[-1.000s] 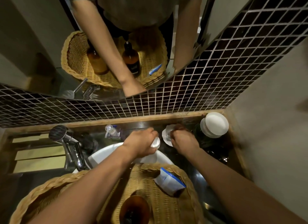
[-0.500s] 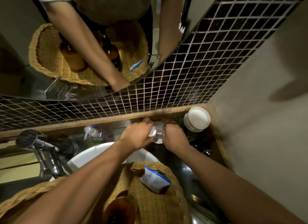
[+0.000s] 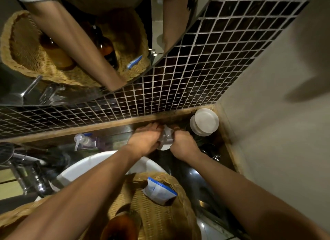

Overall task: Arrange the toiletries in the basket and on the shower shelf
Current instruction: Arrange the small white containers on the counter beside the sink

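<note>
Hands, left (image 3: 145,141) and right (image 3: 184,144), each close their grip on a small clear bottle (image 3: 167,138); the woven wicker basket (image 3: 180,189) holds a white-and-blue sachet (image 3: 159,190) and an amber bottle (image 3: 121,227).

One basket (image 3: 160,222), one pouch (image 3: 158,190), two hands (image 3: 146,141)

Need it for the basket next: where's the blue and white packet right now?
In the head view, the blue and white packet lies in the wicker basket, lower centre, against its far right rim, between the forearms and beside the amber bottle.

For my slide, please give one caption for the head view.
Both hands, left and right, grip a small clear bottle above the wicker basket.
</note>
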Demonstrator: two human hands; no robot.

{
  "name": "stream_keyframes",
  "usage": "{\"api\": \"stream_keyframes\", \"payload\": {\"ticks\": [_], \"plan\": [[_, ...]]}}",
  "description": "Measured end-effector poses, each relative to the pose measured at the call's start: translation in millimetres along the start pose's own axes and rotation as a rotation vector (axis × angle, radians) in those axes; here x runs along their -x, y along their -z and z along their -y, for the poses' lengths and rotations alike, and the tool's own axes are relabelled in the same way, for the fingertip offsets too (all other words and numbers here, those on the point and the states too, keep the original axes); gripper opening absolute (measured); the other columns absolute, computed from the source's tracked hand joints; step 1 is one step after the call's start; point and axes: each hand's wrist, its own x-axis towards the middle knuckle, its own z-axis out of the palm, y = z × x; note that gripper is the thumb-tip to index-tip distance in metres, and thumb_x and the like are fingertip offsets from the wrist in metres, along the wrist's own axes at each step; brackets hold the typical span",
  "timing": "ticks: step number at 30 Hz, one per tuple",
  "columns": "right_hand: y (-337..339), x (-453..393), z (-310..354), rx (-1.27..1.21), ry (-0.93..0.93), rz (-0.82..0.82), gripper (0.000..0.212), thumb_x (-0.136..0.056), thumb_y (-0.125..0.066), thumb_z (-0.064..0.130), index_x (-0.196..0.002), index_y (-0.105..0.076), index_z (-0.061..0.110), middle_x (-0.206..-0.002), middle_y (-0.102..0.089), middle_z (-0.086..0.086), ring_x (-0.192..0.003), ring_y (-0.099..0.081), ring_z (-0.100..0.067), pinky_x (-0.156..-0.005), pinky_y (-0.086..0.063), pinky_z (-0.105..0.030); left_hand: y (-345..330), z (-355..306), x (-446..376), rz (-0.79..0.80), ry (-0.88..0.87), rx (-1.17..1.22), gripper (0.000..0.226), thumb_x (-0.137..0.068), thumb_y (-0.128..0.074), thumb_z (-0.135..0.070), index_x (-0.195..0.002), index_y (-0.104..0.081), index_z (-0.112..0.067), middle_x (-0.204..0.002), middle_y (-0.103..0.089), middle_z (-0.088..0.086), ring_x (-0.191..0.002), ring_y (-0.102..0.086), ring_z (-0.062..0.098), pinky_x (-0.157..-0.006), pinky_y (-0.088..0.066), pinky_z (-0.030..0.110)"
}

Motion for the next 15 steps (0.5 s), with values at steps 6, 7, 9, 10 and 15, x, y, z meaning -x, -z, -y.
{"api": "stream_keyframes", "payload": {"ticks": [6,7,9,10,15], "plan": [[0,1,4,-0.115,-0.042,0.044,0.029,-0.086,-0.065,0.009,-0.114,-0.061,0.015,-0.112,-0.066,-0.006,-0.103,-0.063,-0.026,-0.087,-0.056,-0.038,-8,4,-3,-0.001,-0.01,0.097,0.054,-0.091,-0.063,-0.026,-0.14,-0.043,-0.022,-0.143,-0.043,0.002,-0.133,-0.04,0.021,-0.113,-0.032,0.037],[0,2,5,-0.127,-0.049,0.046,0.03,-0.086,-0.065,0.009,-0.116,-0.06,0.014,-0.113,-0.066,-0.007,-0.103,-0.063,-0.027,-0.089,-0.055,-0.04,-9,3,-4,0.004,-0.003,0.117,0.054,-0.091,-0.064,-0.025,-0.14,-0.043,-0.022,-0.143,-0.043,0.002,-0.133,-0.04,0.021,-0.114,-0.032,0.038],[1,3,7,-0.146,-0.055,0.048,0.03,-0.087,-0.063,0.009,-0.117,-0.06,0.013,-0.113,-0.066,-0.007,-0.104,-0.063,-0.027,-0.09,-0.055,-0.042,-11,3,-6,0.016,0.028,0.184,0.054,-0.091,-0.065,-0.022,-0.141,-0.044,-0.021,-0.142,-0.044,0.001,-0.134,-0.04,0.021,-0.114,-0.032,0.04],[2,3,7,-0.155,-0.051,0.05,0.03,-0.088,-0.063,0.009,-0.117,-0.06,0.013,-0.113,-0.066,-0.008,-0.105,-0.063,-0.027,-0.091,-0.055,-0.042,-11,3,-5,0.016,0.04,0.222,0.053,-0.092,-0.064,-0.02,-0.141,-0.044,-0.02,-0.142,-0.045,0.003,-0.133,-0.041,0.022,-0.113,-0.033,0.04],[7,5,9,-0.25,-0.02,0.05,0.036,-0.092,-0.061,0.017,-0.127,-0.056,0.015,-0.123,-0.063,-0.008,-0.114,-0.059,-0.027,-0.098,-0.049,-0.038,-13,3,-2,-0.03,-0.067,0.148,0.055,-0.095,-0.057,-0.02,-0.145,-0.039,-0.008,-0.147,-0.041,0.014,-0.132,-0.039,0.03,-0.106,-0.037,0.043]]}}
